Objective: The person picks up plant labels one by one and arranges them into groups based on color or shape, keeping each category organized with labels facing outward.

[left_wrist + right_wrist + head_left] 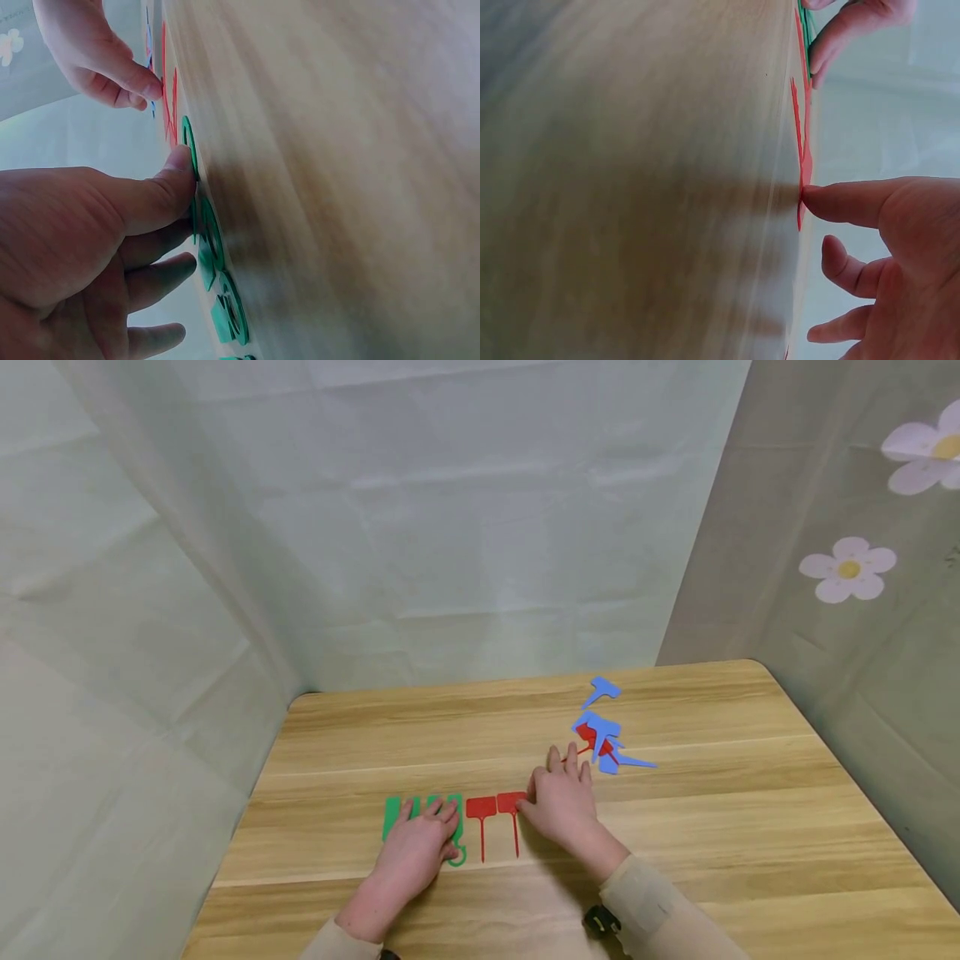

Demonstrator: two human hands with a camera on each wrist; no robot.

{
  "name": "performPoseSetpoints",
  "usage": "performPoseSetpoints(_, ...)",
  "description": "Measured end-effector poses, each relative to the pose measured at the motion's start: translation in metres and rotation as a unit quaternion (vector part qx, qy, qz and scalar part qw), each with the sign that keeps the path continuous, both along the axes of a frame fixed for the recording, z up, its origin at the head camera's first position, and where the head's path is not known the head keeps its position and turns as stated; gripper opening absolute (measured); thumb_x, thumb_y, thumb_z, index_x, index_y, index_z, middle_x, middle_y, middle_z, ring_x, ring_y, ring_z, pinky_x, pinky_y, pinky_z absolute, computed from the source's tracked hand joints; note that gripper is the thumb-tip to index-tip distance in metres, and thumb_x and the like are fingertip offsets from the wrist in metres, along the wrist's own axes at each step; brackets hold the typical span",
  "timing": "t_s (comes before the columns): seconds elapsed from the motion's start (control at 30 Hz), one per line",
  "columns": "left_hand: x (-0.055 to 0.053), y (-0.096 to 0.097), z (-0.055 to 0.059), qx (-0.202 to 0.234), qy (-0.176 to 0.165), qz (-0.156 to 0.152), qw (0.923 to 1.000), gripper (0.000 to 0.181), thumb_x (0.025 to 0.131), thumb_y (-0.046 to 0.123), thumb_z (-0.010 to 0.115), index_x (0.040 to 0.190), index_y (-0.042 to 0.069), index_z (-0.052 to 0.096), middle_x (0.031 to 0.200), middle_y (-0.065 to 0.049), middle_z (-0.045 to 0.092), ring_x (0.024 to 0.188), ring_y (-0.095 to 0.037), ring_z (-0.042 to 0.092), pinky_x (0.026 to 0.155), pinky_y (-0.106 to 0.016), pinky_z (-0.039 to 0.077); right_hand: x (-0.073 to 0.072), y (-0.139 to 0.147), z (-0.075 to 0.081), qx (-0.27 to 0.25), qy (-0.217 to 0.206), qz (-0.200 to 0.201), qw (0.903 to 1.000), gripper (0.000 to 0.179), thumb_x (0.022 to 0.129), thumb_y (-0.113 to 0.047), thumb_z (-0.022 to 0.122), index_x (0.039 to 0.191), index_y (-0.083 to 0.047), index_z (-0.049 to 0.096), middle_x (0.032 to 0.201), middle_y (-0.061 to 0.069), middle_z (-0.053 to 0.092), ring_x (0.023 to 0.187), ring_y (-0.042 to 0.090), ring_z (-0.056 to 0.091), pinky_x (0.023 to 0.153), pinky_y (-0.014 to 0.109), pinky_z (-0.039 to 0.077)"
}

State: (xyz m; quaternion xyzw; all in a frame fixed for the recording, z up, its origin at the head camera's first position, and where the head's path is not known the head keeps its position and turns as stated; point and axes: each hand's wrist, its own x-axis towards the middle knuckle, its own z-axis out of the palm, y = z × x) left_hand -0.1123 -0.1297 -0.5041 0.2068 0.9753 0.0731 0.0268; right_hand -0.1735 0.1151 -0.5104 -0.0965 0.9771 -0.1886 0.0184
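Several flat green tags [391,814] with ring-shaped ends lie in a row on the table, partly covered by my left hand [416,852]. Its thumb touches the edge of a green ring [189,139], and the other fingers spread over the tags. To their right lie two red T-shaped plant labels, one red label [482,808] beside another red label [510,802], stems toward me. My right hand [561,802] touches the right one with its thumb; its other fingers are extended and apart, off the label. Beyond those fingertips is a loose pile of blue labels [602,727] with red ones among them.
A single blue label [602,690] lies near the far edge of the wooden table [712,843]. Pale cloth walls [480,527] stand behind and at both sides, with printed flowers on the right. A dark strap [602,921] is at my right wrist.
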Motion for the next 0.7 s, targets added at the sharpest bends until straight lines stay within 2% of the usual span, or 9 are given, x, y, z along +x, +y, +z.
performPoseSetpoints(0.23, 0.0003, 0.0011, 0.001, -0.006, 0.002, 0.0, 1.0, 0.054, 0.09, 0.025, 0.087, 0.137, 0.002, 0.073, 0.151, -0.012, 0.063, 0.142, -0.037, 0.057, 0.115, -0.073, 0.036, 0.0011, 0.001, 0.0018, -0.005, 0.002, -0.001, 1.0, 0.035, 0.09, -0.041, 0.085, 0.078, -0.02, 0.06, 0.16, 0.033, 0.043, 0.155, 0.061, 0.019, 0.121, 0.076, 0.021)
performPoseSetpoints(0.47, 0.0007, 0.002, -0.0005, -0.032, 0.036, -0.009, 0.9988, 0.053, 0.088, 0.026, 0.09, 0.135, 0.006, 0.075, 0.146, -0.01, 0.067, 0.139, -0.035, 0.059, 0.114, -0.072, 0.039, 0.0026, 0.0003, 0.0058, -0.016, 0.013, -0.003, 0.9998, 0.032, 0.092, -0.041, 0.082, 0.079, -0.02, 0.061, 0.159, 0.032, 0.045, 0.154, 0.061, 0.021, 0.12, 0.077, 0.022)
performPoseSetpoints(0.7, 0.0014, 0.002, -0.0035, -0.02, 0.069, -0.017, 0.9973, 0.061, 0.085, 0.024, 0.093, 0.138, 0.004, 0.071, 0.143, -0.009, 0.069, 0.141, -0.035, 0.057, 0.113, -0.072, 0.04, 0.0022, 0.0008, 0.0083, -0.022, 0.004, -0.004, 0.9997, 0.029, 0.094, -0.041, 0.081, 0.085, -0.02, 0.065, 0.162, 0.031, 0.043, 0.156, 0.06, 0.017, 0.122, 0.076, 0.019)
